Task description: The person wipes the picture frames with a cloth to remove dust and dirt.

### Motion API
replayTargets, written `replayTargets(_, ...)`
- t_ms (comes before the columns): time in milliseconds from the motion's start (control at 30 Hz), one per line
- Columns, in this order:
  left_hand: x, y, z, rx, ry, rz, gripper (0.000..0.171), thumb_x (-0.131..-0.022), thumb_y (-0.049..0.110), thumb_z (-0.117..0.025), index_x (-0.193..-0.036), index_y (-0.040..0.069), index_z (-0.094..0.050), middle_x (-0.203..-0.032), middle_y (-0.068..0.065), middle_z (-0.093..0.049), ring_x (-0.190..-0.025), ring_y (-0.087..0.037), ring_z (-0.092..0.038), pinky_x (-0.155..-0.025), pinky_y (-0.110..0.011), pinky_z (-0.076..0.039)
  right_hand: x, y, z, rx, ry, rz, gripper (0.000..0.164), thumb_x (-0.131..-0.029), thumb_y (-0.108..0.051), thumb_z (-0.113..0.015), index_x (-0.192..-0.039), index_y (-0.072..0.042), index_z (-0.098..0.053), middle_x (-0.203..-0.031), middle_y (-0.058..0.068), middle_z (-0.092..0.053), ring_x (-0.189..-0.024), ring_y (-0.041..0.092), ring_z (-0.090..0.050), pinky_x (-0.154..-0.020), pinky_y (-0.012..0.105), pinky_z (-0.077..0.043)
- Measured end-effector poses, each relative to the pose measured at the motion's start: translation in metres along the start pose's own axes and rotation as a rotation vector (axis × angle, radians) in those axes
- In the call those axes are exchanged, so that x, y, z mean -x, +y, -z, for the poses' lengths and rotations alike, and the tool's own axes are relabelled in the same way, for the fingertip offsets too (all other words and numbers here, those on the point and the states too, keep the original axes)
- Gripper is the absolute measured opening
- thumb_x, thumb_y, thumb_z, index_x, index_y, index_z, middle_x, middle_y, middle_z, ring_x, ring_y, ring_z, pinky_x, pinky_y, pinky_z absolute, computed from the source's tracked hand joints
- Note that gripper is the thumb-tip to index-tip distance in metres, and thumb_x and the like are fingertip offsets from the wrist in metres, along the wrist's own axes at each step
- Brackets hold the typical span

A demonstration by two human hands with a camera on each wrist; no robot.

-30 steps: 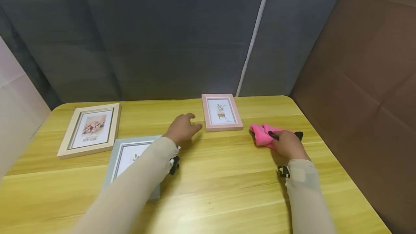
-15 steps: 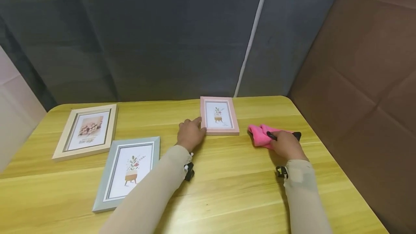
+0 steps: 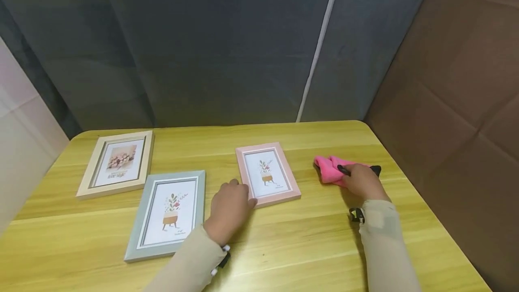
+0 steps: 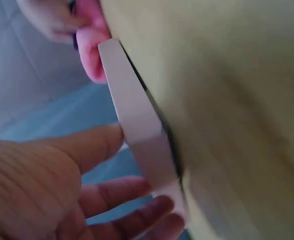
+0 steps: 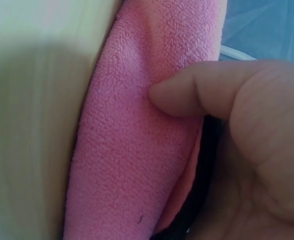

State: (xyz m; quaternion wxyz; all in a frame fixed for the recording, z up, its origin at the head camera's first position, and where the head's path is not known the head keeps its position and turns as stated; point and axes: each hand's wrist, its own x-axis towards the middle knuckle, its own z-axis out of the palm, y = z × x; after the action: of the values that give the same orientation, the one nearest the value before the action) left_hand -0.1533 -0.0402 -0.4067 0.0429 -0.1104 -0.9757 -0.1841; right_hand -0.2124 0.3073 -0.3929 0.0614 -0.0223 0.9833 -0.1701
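My left hand [image 3: 229, 211] holds the near left corner of a pink picture frame [image 3: 267, 175] that lies face up on the table. In the left wrist view, the thumb sits at the edge of the frame [image 4: 134, 105] and the other fingers reach along its side. My right hand [image 3: 365, 183] grips a folded pink plush cloth [image 3: 329, 169] with black parts at its edge, resting on the table to the right. The right wrist view has the thumb pressed into the cloth [image 5: 122, 135]; the other fingers are hidden.
A grey-blue picture frame [image 3: 170, 213] lies left of my left hand, close to the left forearm. Behind it lies a cream picture frame [image 3: 117, 161]. Dark fabric [image 3: 227, 48] hangs behind the wooden table [image 3: 308, 247], and a brown sheet [image 3: 466, 80] borders the right side.
My left hand has reached the pink frame and drawn it nearer over the table, turning it slightly. The right hand stays in place with the cloth.
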Motion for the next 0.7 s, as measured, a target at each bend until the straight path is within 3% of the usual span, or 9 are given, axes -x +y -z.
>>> replayTargets(133,0.028,-0.008,0.009,0.036,-0.049,-0.061,0.03,-0.081,0.028,-0.082,-0.079,0.005,-0.063,-0.069,-0.004,-0.051,-0.058,-0.018,-0.049,-0.048,-0.036,-0.042,0.001,0.002,-0.001,-0.016,-0.012,-0.014,0.038,-0.096,-0.014,-0.056,-0.13,0.002,-0.063,-0.107,0.019,-0.069,-0.095,0.035,-0.061,-0.082,0.048,-0.044)
replayTargets(267,0.043,-0.018,0.013,0.152,-0.104,-0.057,0.03,-0.08,0.024,-0.083,-0.081,0.011,-0.056,-0.065,0.003,-0.046,-0.057,-0.014,-0.043,-0.05,-0.032,-0.036,0.0,0.002,-0.002,-0.004,-0.022,-0.023,0.041,-0.098,-0.015,-0.056,-0.134,0.001,-0.06,-0.107,0.02,-0.069,-0.093,0.034,-0.06,-0.081,0.047,-0.044)
replayTargets(367,0.044,-0.023,0.013,0.201,-0.118,-0.053,0.03,-0.08,0.022,-0.083,-0.093,0.006,-0.062,-0.072,0.0,-0.057,-0.065,-0.016,-0.053,-0.058,-0.034,-0.045,0.0,0.002,-0.002,0.008,-0.01,-0.003,0.038,-0.099,-0.014,-0.054,-0.132,0.003,-0.061,-0.112,0.022,-0.068,-0.102,0.038,-0.062,-0.087,0.051,-0.046)
replayTargets(467,0.042,-0.024,0.013,0.226,-0.134,-0.058,0.045,-0.081,0.022,-0.083,-0.114,-0.003,-0.064,-0.095,-0.013,-0.068,-0.087,-0.027,-0.065,-0.077,-0.044,-0.053,0.001,0.002,-0.001,0.012,0.015,0.017,0.037,-0.099,-0.009,-0.051,-0.132,0.005,-0.06,-0.121,0.027,-0.064,-0.113,0.045,-0.059,-0.094,0.057,-0.045)
replayTargets(533,0.042,-0.025,0.014,0.225,-0.143,-0.054,0.058,-0.082,0.024,-0.082,-0.125,-0.007,-0.061,-0.112,-0.02,-0.067,-0.103,-0.035,-0.064,-0.09,-0.05,-0.05,0.003,-0.003,0.001,0.003,0.044,0.052,0.038,-0.098,-0.006,-0.049,-0.132,0.007,-0.059,-0.125,0.029,-0.061,-0.118,0.047,-0.056,-0.098,0.059,-0.042)
replayTargets(600,0.042,-0.025,0.015,0.219,-0.149,-0.055,0.057,-0.081,0.025,-0.082,-0.125,-0.007,-0.061,-0.112,-0.02,-0.067,-0.103,-0.036,-0.064,-0.091,-0.05,-0.05,0.005,-0.016,0.004,-0.024,0.081,0.105,0.038,-0.096,-0.003,-0.049,-0.131,0.007,-0.06,-0.126,0.029,-0.061,-0.117,0.046,-0.057,-0.099,0.059,-0.042)
replayTargets(700,0.044,-0.026,0.02,0.2,-0.17,-0.056,0.05,-0.08,0.027,-0.084,-0.116,-0.003,-0.064,-0.099,-0.013,-0.067,-0.089,-0.028,-0.064,-0.081,-0.046,-0.052,0.008,-0.048,0.007,-0.066,0.153,0.216,0.032,-0.095,-0.001,-0.052,-0.125,0.005,-0.064,-0.123,0.026,-0.064,-0.115,0.043,-0.059,-0.1,0.056,-0.043)
